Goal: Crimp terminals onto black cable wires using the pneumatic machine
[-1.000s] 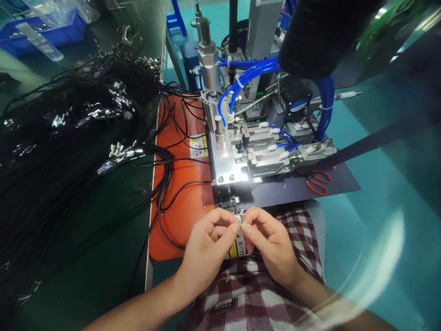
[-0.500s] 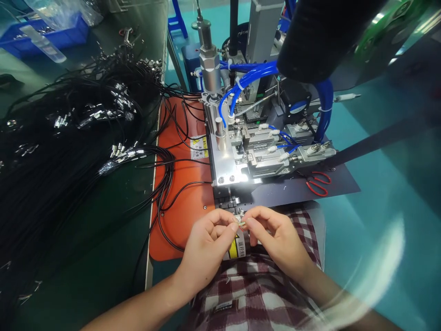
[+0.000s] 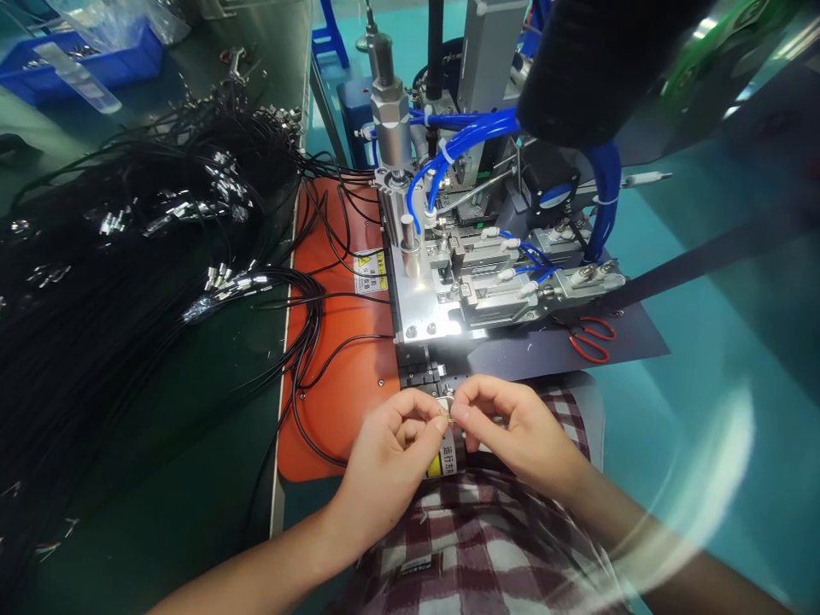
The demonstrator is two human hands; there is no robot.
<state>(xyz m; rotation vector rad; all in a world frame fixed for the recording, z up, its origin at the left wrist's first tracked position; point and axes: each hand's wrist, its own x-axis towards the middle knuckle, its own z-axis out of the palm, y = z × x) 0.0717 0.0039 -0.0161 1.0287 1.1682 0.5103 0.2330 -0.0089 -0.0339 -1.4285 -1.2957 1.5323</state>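
My left hand [image 3: 389, 446] and my right hand [image 3: 520, 429] meet at the front end of the machine, fingertips almost touching. Both are closed in a pinch on thin pale wires [image 3: 452, 419], which show only as a small yellowish glint between the fingers. A black cable [image 3: 315, 442] curves across the orange board [image 3: 349, 410] and disappears behind my left hand. Just beyond the fingertips lies the machine's dark track [image 3: 419, 374]. Under the hands is a yellow and white label [image 3: 447, 459]. Most of the wires is hidden by my fingers.
The metal machine [image 3: 416, 299] with blue air hoses [image 3: 477, 128] rises ahead. Red-handled scissors [image 3: 593, 340] lie on the grey plate at right. Bundles of black cables [image 3: 128, 256] with silver connectors cover the left table. A blue bin [image 3: 128, 64] stands behind them.
Both hands stay at the same spot with small finger shifts. My left fingertips have moved slightly right, and less of the yellowish-green wire shows between the hands.
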